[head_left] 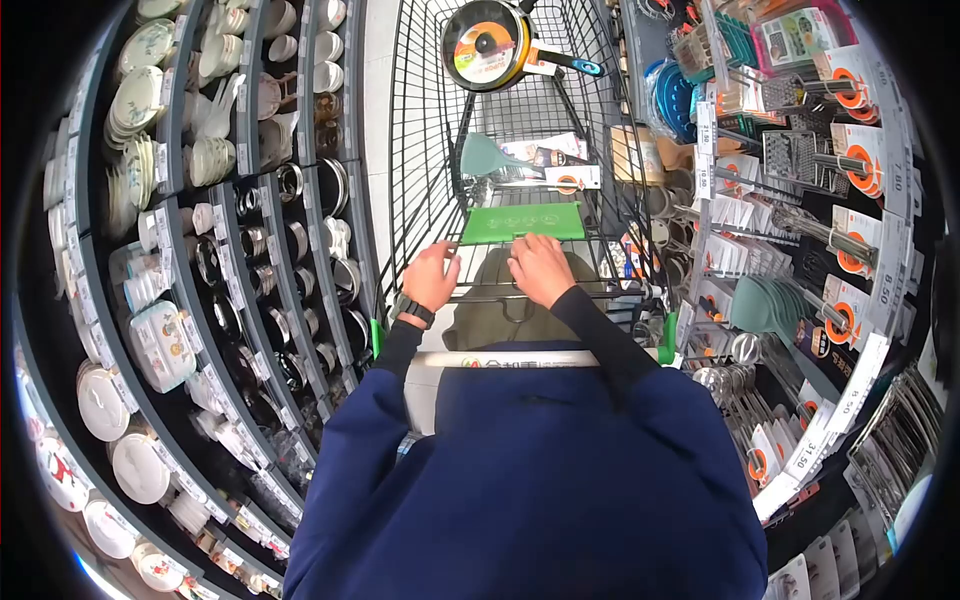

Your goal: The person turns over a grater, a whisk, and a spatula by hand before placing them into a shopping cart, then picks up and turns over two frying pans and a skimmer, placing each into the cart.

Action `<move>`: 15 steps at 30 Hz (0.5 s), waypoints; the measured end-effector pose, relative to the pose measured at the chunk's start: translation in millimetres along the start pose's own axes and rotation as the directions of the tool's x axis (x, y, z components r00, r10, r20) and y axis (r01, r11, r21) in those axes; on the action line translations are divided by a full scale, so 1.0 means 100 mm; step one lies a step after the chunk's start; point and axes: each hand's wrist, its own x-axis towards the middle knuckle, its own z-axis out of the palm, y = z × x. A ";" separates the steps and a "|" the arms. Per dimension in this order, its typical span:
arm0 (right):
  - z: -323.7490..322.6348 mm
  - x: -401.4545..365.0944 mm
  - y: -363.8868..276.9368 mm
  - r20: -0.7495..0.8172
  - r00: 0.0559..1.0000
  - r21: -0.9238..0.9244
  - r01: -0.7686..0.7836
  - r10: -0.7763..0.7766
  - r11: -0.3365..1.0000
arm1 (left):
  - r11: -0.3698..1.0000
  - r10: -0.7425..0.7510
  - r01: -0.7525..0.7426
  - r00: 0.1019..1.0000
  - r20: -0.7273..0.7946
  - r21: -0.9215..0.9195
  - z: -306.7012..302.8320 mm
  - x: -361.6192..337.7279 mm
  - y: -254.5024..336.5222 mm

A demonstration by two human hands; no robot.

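A black wire shopping cart (420, 120) stands before me, its pale handle bar (510, 359) close to my body. Both my hands reach over that bar to the near end of the basket. My left hand (431, 276), with a dark watch at the wrist, is beside the left end of a green panel (523, 223), thumb and fingers apart. At the panel's lower edge, my right hand (540, 269) has its fingers curled; what they hold, if anything, is hidden. Farther in lie a grey-green utensil (484, 156) and carded packages (560, 160). A frying pan (486, 46) is at the far end.
Shelves with plates and bowls (140, 100) line the left side. On the right, racks hold graters (795, 155), green utensils (768, 305) and other packaged kitchen tools, close to the cart's side. Pale floor (380, 110) shows left of the cart.
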 end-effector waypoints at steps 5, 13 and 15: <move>-0.15 -0.07 -0.19 -0.140 0.990 -0.043 0.029 -0.035 0.999 | 0.999 0.052 -0.049 0.949 0.310 -0.018 0.10 0.60 0.04; -0.15 -0.03 -0.25 -0.262 0.962 0.061 -0.062 0.076 0.996 | 0.949 -0.294 0.257 0.930 0.220 0.181 1.55 2.14 -0.95; -0.17 0.01 -0.28 -0.290 0.954 0.058 -0.063 0.077 0.996 | 0.906 -0.399 0.356 0.899 0.180 0.230 1.68 2.19 -0.98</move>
